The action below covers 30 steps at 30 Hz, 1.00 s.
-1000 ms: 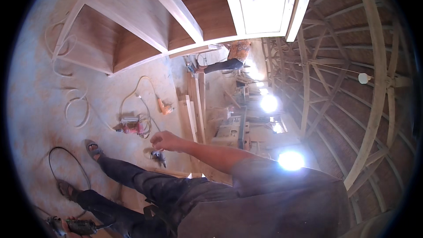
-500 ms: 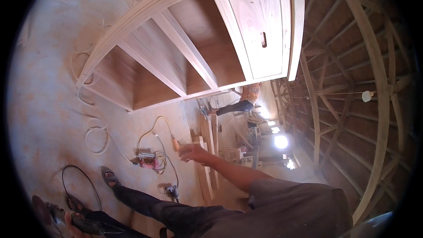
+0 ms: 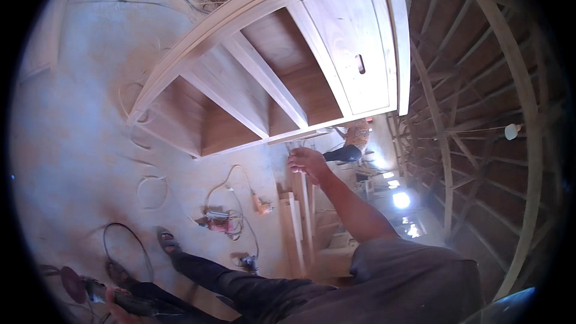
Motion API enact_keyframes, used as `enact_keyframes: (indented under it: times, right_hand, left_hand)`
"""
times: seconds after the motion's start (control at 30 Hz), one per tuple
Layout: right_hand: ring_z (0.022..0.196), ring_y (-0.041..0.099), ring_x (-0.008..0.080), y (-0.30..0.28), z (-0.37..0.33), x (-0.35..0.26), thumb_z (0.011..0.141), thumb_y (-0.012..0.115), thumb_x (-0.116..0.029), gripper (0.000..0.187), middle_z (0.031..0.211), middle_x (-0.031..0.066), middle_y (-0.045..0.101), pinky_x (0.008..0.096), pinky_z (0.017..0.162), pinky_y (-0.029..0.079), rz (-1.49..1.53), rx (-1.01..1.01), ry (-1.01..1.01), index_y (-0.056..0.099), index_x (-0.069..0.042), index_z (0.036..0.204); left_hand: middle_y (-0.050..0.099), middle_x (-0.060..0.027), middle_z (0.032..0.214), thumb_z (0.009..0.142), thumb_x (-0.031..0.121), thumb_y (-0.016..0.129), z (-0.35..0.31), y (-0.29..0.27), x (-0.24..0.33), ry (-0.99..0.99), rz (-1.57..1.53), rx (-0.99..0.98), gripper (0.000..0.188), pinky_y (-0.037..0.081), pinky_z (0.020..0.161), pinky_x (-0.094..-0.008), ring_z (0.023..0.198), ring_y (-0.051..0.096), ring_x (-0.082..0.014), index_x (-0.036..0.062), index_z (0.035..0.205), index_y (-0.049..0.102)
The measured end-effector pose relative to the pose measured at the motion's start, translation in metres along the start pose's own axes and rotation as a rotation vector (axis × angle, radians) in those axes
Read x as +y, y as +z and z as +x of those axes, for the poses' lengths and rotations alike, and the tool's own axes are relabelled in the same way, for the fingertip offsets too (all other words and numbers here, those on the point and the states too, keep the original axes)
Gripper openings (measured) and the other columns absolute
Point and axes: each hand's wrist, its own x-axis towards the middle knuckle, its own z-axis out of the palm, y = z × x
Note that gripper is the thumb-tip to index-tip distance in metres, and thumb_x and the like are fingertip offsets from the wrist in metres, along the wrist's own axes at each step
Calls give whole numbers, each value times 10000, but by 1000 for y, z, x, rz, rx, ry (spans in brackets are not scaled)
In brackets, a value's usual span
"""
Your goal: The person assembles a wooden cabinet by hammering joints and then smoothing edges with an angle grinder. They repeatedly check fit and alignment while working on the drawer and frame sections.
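Observation:
At the lower left, my left hand (image 3: 118, 311) is wrapped round an angle grinder (image 3: 141, 307) with a round reddish-brown disc (image 3: 73, 284) at its front. The grinder lies across the view beside my legs, partly cut off by the picture's rim. My right arm reaches forward, and my right hand (image 3: 308, 164) is loosely curled with nothing visible in it. It appears just below the lower edge of an unpainted wooden cabinet (image 3: 264, 81); whether it touches is unclear. The cabinet has open compartments and one panel (image 3: 354, 48) with an oval slot.
An orange-handled power tool (image 3: 262, 204), a red tool with coiled cords (image 3: 221, 224) and a dark power tool (image 3: 247, 262) lie on the floor. Timber lengths (image 3: 293, 228) lie close by. Another person (image 3: 355, 140) is beyond the cabinet. A black cable (image 3: 143, 245) loops near my feet.
My right hand has moved away from beside the orange-handled tool and up toward the cabinet, its fingers more curled. The whole view has shifted slightly. My left hand keeps hold of the angle grinder.

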Motion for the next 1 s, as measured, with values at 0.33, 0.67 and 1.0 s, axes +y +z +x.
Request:
enact_keyframes:
  times: [0.33,0.67,1.0]
  right_hand:
    - [1105,630,304,-55,40,-150,943,558,-103,272,1225,178,634,436,974,523,900,-74,-476,594,-9,1195]
    - [1139,585,417,-53,52,-298,879,588,-104,278,1168,230,554,470,961,487,1640,270,-93,512,37,1107]
    - [797,575,273,-57,37,-283,894,613,-36,142,827,180,564,387,775,541,1334,338,-160,543,56,812]
  left_hand:
    - [633,-91,1007,902,434,695,-169,69,103,303,40,-164,535,563,781,-396,895,636,-252,63,1265,567]
    - [602,-77,848,811,268,716,-288,229,216,224,270,218,319,548,687,-357,738,623,-232,56,1001,572]
    - [613,-87,823,792,264,731,-278,248,252,309,226,171,337,561,659,-370,703,629,-246,58,998,562]
